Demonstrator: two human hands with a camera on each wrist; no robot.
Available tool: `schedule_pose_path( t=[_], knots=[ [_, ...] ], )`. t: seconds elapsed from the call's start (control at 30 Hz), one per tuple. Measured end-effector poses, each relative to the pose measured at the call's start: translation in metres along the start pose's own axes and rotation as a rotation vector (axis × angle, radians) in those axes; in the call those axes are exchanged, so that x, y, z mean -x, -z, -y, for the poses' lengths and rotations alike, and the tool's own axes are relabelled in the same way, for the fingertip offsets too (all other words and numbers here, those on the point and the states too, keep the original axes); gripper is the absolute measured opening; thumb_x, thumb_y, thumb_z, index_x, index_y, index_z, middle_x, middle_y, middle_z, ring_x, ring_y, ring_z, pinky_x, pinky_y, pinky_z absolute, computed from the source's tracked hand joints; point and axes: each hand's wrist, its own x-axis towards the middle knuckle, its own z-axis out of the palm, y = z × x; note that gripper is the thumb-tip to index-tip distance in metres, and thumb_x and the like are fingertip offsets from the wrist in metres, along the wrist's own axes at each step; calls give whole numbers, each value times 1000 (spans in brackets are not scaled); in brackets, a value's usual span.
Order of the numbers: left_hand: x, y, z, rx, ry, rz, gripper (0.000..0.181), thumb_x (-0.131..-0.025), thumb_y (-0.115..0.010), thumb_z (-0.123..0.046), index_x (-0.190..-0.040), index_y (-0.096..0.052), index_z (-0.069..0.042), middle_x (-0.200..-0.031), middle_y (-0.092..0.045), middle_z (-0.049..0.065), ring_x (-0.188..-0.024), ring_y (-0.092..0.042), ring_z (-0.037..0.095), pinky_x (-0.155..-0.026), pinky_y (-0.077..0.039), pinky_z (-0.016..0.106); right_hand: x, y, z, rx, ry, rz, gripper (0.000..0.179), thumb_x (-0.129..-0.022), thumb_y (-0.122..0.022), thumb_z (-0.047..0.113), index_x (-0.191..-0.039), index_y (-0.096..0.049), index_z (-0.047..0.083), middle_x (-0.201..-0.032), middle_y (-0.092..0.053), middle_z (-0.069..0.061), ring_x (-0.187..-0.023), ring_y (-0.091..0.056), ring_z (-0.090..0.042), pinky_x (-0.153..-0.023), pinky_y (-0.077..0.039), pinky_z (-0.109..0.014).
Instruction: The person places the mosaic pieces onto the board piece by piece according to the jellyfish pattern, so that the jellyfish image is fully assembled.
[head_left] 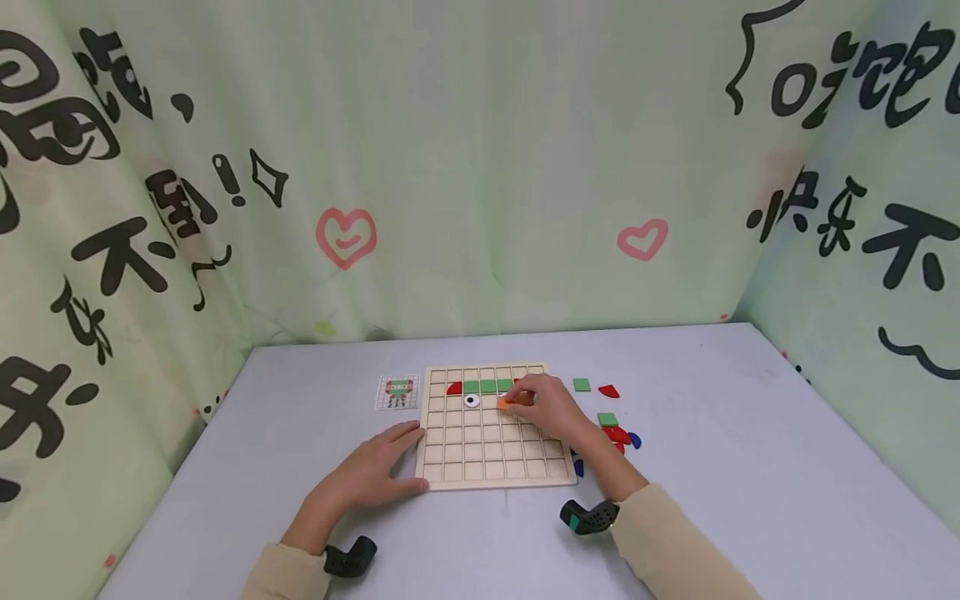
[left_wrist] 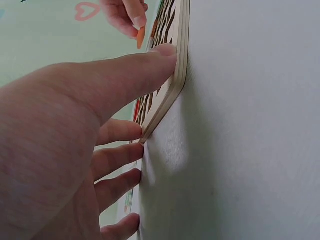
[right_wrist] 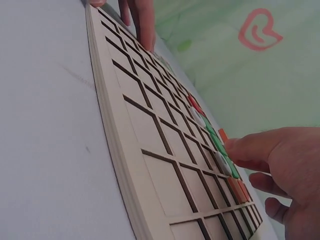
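Observation:
A wooden grid board [head_left: 495, 479] lies on the table. My left hand [head_left: 378, 468] rests against its left side, fingers extended along the edge, thumb [left_wrist: 162, 52] touching the front corner. Over the upper part of the board, my right hand [head_left: 547, 407] pinches a small orange piece [right_wrist: 223, 135] between thumb and finger. One upper row holds a red piece [head_left: 454, 388] and several green squares [head_left: 487, 387]. Below the red and green pieces sits a white eye disc [head_left: 471, 401]; a second eye disc [right_wrist: 223, 163] shows in the right wrist view.
A pattern card [head_left: 397, 392] with a small figure lies left of the board. To the right are a loose green square [head_left: 581, 385], a red piece [head_left: 609, 391] and a cluster of green, red and blue pieces [head_left: 617, 435], partly behind the right forearm. A printed curtain [head_left: 487, 167] surrounds the table.

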Motion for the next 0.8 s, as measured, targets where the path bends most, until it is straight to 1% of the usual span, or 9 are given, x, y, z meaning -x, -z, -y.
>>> schedule_pose_path(
  t=[0.2, 0.27, 0.4, 0.47, 0.6, 0.8],
  knots=[
    [0, 0, -1, -9, 5, -2, 79, -82, -74, -45, -145, -44, -9, -154, -38, 7, -141, -38, 32, -114, -36, 50, -6, -7, 5, -8, 45, 4, 9, -83, -76, 15, -92, -75, 15, -86, -64, 0, -74, -48, -15, -63, -41, -25],
    [0, 0, -1, -12, 12, 0, 79, -82, -73, -46, -145, -44, -10, -154, -38, 6, -141, -37, 31, -114, -36, 50, -8, -10, 7, -9, 49, 6, 8, -83, -76, 15, -91, -75, 15, -87, -65, 0, -73, -48, -15, -62, -41, -25],
    [-1, -1, 0, -14, 20, 4, 79, -82, -73, -46, -145, -44, -11, -154, -37, 6, -142, -37, 31, -114, -35, 50, -12, -16, 10, -1, 45, 10, 6, -83, -76, 15, -90, -75, 17, -96, -68, 1, -76, -50, -13, -66, -43, -26],
    [-1, -1, -1, -11, 17, 6, 79, -82, -73, -46, -145, -44, -10, -154, -38, 7, -141, -37, 32, -113, -36, 51, -15, -19, 12, 7, 40, 11, 6, -84, -76, 16, -90, -75, 18, -98, -69, 2, -79, -50, -14, -68, -44, -26],
    [0, 0, 0, -1, 12, 7, 79, -81, -74, -46, -145, -44, -10, -154, -38, 7, -141, -37, 32, -113, -36, 52, -19, -23, 18, 6, 52, 16, 5, -85, -75, 17, -90, -75, 17, -97, -68, 2, -81, -51, -15, -70, -45, -27],
    [-2, -2, 2, -4, 25, 15, 79, -82, -73, -47, -146, -43, -12, -154, -37, 5, -142, -37, 31, -113, -36, 51, -27, -31, 28, -11, 70, 34, 5, -86, -74, 17, -90, -75, 16, -94, -68, 1, -78, -50, -16, -67, -44, -26]
  ],
)
